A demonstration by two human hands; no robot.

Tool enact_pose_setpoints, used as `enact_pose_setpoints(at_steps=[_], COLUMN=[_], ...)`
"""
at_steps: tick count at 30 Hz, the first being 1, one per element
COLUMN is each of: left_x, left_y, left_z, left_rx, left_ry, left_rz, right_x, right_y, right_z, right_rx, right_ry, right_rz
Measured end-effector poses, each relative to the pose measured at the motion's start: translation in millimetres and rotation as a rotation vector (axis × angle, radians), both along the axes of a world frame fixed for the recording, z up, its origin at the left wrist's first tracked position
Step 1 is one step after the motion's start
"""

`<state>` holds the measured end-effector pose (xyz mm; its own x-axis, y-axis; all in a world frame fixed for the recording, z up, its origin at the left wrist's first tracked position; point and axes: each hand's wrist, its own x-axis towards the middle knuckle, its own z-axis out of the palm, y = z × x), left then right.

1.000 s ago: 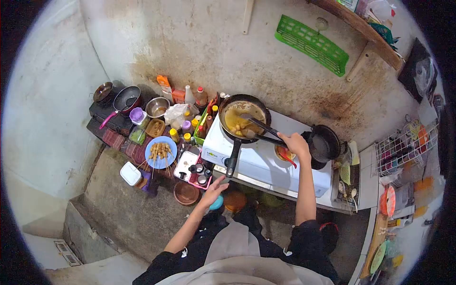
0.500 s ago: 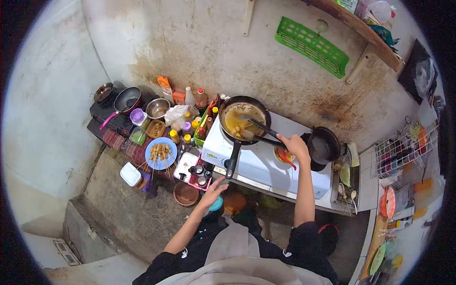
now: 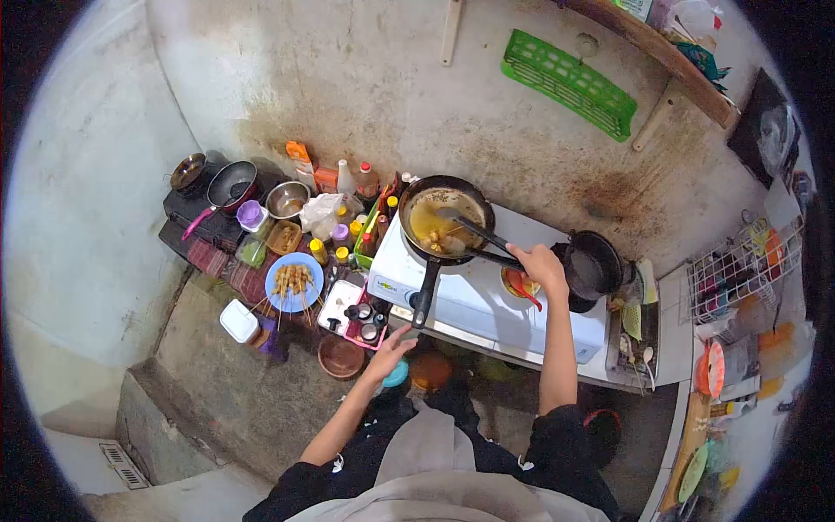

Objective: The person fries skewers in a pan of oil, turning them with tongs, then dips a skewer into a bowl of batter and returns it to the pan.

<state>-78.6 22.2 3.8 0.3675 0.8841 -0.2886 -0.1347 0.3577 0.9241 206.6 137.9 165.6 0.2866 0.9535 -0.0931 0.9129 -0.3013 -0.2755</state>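
Note:
My right hand [image 3: 539, 268] is closed round a pair of black tongs [image 3: 487, 233], whose two arms spread over a dark frying pan [image 3: 480, 198]. Their tips reach into yellowish oil, near small browned pieces of food [image 3: 432, 238] at the pan's lower side. The pan rests on the left of a white gas stove [image 3: 513, 306], its black handle pointing toward me. Just below the handle's end, my left hand [image 3: 391, 352] is held open with fingers apart, holding nothing.
A blue plate of skewers [image 3: 296, 277] sits on the left among seasoning bottles. A dark pot [image 3: 593, 265] occupies the stove's right side, with a small bowl with a red spoon [image 3: 520, 284] between. A green rack [image 3: 570, 84] hangs on the wall.
Both hands, the tongs and the pan stay in nearly the same places. The whole view has shifted very slightly.

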Motion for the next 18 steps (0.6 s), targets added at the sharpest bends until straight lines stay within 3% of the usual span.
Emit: enact_pose_setpoints(at_steps=[2,5,11,14,16,18], left_x=[0,0,0,0,0,-2], left_y=[-1,-1,-1,1,2,0], left_z=[3,1,0,-11,-8,-7], left_rx=[0.025,0.013,0.022,0.024,0.020,0.012], left_ry=[0.047,0.008,0.033,-0.003,0.015,0.039], left_rz=[0.009,0.012,0.017,0.013,0.003,-0.005], right_x=[-2,-2,-4,-1,-3,-6], right_y=[0,1,-3,-1,-2,-2], right_z=[2,-5,2,-5,3,-3], right_rx=[-0.050,0.050,-0.026,0.018,-0.071,-0.013], right_ry=[0.080,-0.046,0.083,-0.027,0.154,0.056], right_rz=[0.013,0.017,0.001,0.042,0.042,0.039])
